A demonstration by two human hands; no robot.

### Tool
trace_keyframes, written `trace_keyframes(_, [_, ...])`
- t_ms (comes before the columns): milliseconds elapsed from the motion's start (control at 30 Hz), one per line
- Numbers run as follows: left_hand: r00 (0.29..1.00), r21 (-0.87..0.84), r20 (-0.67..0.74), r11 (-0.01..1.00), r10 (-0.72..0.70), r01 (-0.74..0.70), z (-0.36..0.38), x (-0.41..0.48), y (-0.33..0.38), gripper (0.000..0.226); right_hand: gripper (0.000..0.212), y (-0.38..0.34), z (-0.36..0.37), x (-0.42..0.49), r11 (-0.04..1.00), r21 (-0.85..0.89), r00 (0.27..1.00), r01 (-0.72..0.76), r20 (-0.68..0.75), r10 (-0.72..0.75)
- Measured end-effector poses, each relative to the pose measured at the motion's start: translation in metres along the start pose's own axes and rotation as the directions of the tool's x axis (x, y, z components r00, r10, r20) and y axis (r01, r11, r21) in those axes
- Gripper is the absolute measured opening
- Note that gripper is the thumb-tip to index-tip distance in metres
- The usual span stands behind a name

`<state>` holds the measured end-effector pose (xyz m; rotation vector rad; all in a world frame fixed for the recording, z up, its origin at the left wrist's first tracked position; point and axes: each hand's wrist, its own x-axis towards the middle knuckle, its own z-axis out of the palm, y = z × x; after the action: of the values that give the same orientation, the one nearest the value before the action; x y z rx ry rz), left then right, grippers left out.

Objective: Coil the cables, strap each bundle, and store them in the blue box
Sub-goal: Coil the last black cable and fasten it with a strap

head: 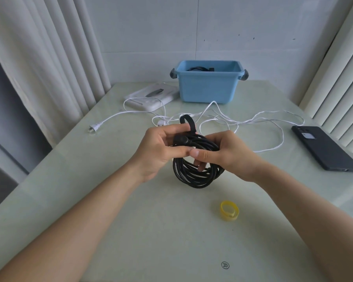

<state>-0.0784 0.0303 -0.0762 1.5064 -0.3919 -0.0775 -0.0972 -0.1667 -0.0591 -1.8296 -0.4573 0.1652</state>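
A coiled black cable (194, 174) hangs upright above the middle of the table, held between both hands. My left hand (161, 148) pinches the top of the coil by its black plug. My right hand (226, 153) grips the coil's upper right side, thumb across the strands. A black strap (189, 122) loops up from the top of the coil between the hands. A loose white cable (232, 119) with its plug (94, 127) sprawls across the table behind. The blue box (208, 86) stands at the back with a dark cable bundle (200, 68) inside.
A yellow strap loop (229, 213) lies on the table near my right forearm. A black phone (325, 147) lies at the right edge. A white flat device (151, 96) sits left of the box. Curtains hang on the left and blinds on the right.
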Motion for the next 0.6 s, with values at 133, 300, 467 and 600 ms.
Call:
trace_keyframes(133, [0.999, -0.043, -0.032, 0.998, 0.036, -0.037, 0.0055, -0.0008, -0.0037, 0.052, 0.028, 0.0011, -0.0006, 0.0013, 0.999, 0.03, 0.999, -0.03, -0.033, 0.031])
trace_keyframes(300, [0.995, -0.074, 0.003, 0.993, 0.097, -0.097, 0.0073, -0.0026, -0.0018, 0.028, 0.05, 0.006, 0.0033, 0.0054, 0.999, 0.034, 0.996, -0.033, -0.077, 0.036])
trace_keyframes(467, [0.994, -0.04, -0.001, 0.993, 0.109, -0.109, 0.0063, -0.0017, -0.0005, 0.022, 0.053, 0.0062, 0.0043, 0.0055, 0.998, 0.035, 0.988, -0.056, -0.145, 0.06])
trace_keyframes(600, [0.995, -0.058, -0.093, 0.998, 0.031, -0.037, 0.007, 0.0001, -0.0003, 0.022, 0.057, 0.0081, 0.0042, 0.007, 0.995, 0.097, 0.982, -0.022, -0.184, 0.04])
